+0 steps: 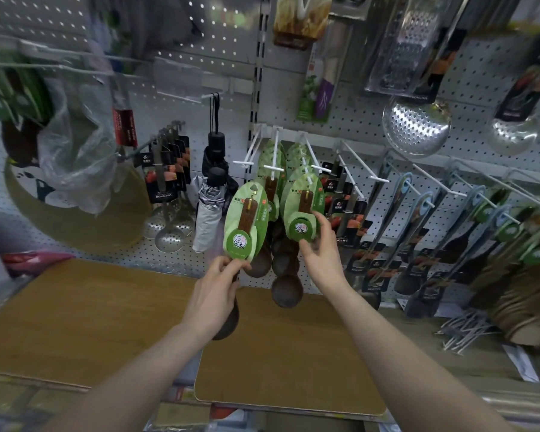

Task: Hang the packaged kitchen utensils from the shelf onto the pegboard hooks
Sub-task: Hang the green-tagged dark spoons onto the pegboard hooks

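Observation:
My left hand (215, 291) grips a dark wooden spoon on a green leaf-shaped card (245, 221), held upright just left of and below the white pegboard hooks (273, 168); the spoon's bowl hangs below my wrist. My right hand (320, 244) pinches the lower edge of a second green-carded spoon (303, 210) that hangs at the front of a white hook. Several more green-carded wooden spoons (273, 157) hang behind on these hooks, their dark bowls (286, 291) dangling below.
A wooden shelf board (91, 313) lies below. Folded umbrellas (211, 194) hang to the left, beside steel ladles on black cards (166, 182). Black-carded utensils (356, 244) and spatulas (424, 260) hang to the right. Skimmers (416, 126) and a grater hang above.

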A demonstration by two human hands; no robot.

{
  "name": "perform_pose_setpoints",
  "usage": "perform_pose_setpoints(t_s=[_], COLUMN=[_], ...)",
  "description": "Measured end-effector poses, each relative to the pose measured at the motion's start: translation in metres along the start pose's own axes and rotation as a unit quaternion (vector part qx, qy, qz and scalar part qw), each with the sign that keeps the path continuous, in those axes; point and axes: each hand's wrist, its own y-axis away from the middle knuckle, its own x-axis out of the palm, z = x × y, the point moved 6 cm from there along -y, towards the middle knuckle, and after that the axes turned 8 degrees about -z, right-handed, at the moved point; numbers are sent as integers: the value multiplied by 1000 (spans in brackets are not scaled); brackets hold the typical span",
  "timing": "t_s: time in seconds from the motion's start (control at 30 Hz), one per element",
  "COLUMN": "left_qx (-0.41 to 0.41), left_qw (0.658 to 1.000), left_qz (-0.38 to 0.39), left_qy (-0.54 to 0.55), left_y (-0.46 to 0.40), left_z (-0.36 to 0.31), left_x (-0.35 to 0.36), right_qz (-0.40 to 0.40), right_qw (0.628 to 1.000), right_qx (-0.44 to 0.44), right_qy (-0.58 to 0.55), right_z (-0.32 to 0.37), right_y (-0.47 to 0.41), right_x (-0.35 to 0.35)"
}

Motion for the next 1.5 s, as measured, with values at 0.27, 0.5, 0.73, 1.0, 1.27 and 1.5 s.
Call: perform_pose_setpoints(t_s=[0.27, 0.5, 0.73, 1.0, 1.27, 1.5], left_qx=[17, 25, 9, 14, 23, 64], left_qw=[1000, 999, 998, 997, 990, 995], left_qz=[4, 13, 40, 67, 139, 48], left_qy=[-4, -28, -44, -31, -10, -61], left_y=[-10, -23, -25, -34, -58, -79], left_z=[-6, -15, -17, -17, -15, -26], left_x=[4, 8, 20, 37, 51, -9], right_qz=[-138, -142, -95, -87, -85, -83], right_qw=[956, 898, 922, 936, 928, 892], right_qx=[-218, -344, -296, -266, -278, -341], right_qy=[141, 233, 231, 215, 234, 286], right_z=[56, 116, 110, 109, 109, 111], right_y=[10, -12, -28, -41, -46, -27], right_x=[-13, -5, 2, 10, 12, -19])
